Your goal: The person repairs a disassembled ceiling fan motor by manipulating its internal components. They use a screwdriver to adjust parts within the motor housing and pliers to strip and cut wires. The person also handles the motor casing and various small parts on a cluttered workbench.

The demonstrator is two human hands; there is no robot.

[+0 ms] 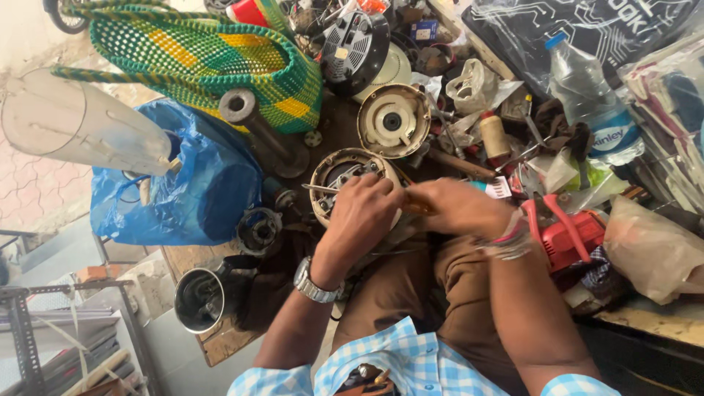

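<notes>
I see my left hand curled over a round, open motor housing, a shallow metal-rimmed shell with dark parts and wiring showing inside. It sits on the cluttered wooden desk just above my knees, right in front of me. The left fingers are bent and pressed down on the housing's near rim, holding it in place; a thin metal rod sticks out to the left from under them. A steel watch bands that wrist, and the forearm comes up from the lower left.

My right hand lies just beside the left, knuckles up, fingers wrapped shut around an orange tool handle that points toward the housing. I cannot tell what kind of tip it has, since the left hand hides it. Bright thread bands circle the right wrist.

Just behind the housing lies a second round casing, cream-coloured with a dull brass rim and a dark hole in its middle. To the left is a crumpled, glossy blue plastic bag, and above it a woven green and yellow basket. A pale, smooth plastic jar lies tilted at far left. A steel cup-shaped jar stands near the desk's edge. On the right are a red power tool and a clear, ribbed water bottle.
</notes>
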